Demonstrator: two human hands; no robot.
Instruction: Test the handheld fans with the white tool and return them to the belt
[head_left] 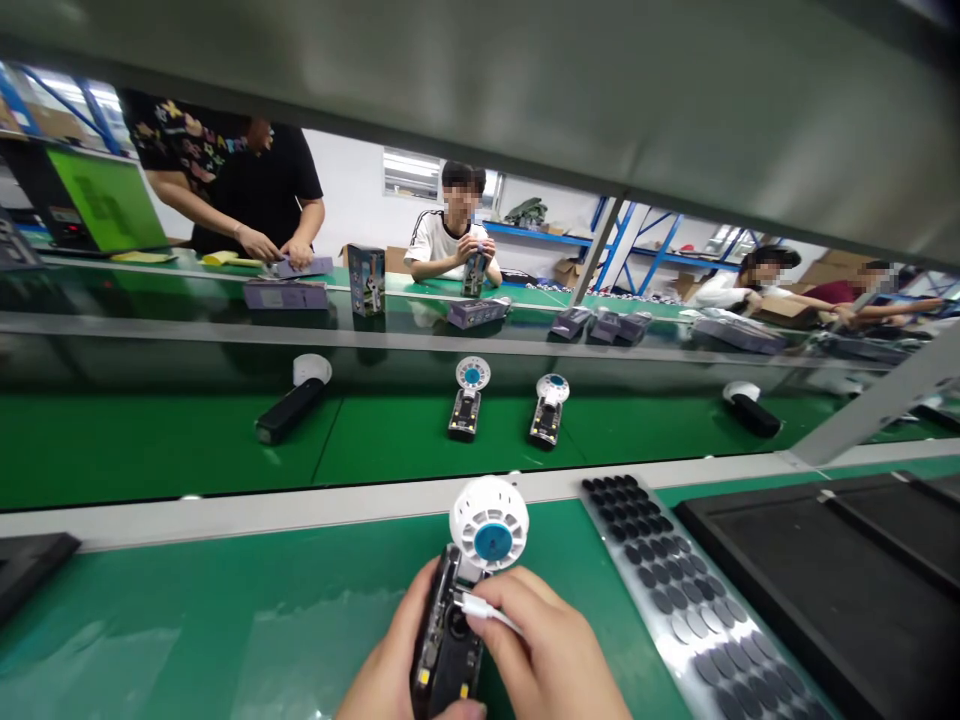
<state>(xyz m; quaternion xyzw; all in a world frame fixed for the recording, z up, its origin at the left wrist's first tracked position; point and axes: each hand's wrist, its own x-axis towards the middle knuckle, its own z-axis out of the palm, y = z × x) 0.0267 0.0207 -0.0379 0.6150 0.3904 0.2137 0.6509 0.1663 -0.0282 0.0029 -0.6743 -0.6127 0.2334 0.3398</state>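
Observation:
My left hand (397, 650) is wrapped round the black body of a handheld fan (450, 650), which has a white round head (490, 515) with a blue centre. Between the thumb and fingers of my right hand (547, 640) is a white cable plug (474, 606). Its tip meets the fan's body just below the neck; whether it sits inside a port I cannot tell. Part of the body is hidden behind my fingers.
Two similar fans (465, 412) (545, 420) lie on the green conveyor belt (390, 440) ahead, with others left and right. A sheet of black round pads (675, 580) lies right, beside a black tray (825, 560). Co-workers handle boxes (367, 280) across the line. A shelf hangs overhead.

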